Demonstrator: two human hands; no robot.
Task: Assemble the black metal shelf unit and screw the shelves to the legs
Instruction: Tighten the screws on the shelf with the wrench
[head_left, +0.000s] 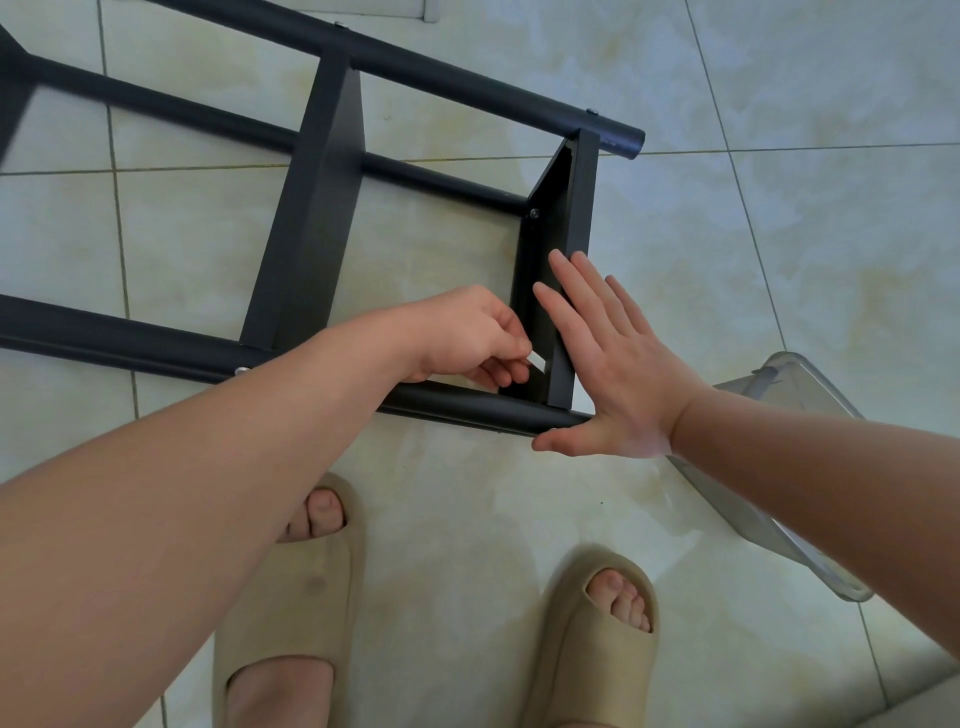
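The black metal shelf unit (306, 234) lies on its side on the tiled floor. Its tube legs run left to right, and the near leg (156, 345) passes under my arms. The end shelf (563, 249) stands on edge between the legs, with a screw (534, 212) showing at its inner far corner. My right hand (608, 358) presses flat, fingers straight, against the outer face of that end shelf, thumb by the near leg's end. My left hand (467, 338) pinches a small silvery tool (536, 359) at the shelf's inner near corner; what its tip meets is hidden.
A second shelf (311, 208) crosses the frame further left. A clear plastic container (779, 467) lies on the floor to the right, under my right forearm. My two feet in beige slippers (291, 597) stand just in front of the near leg.
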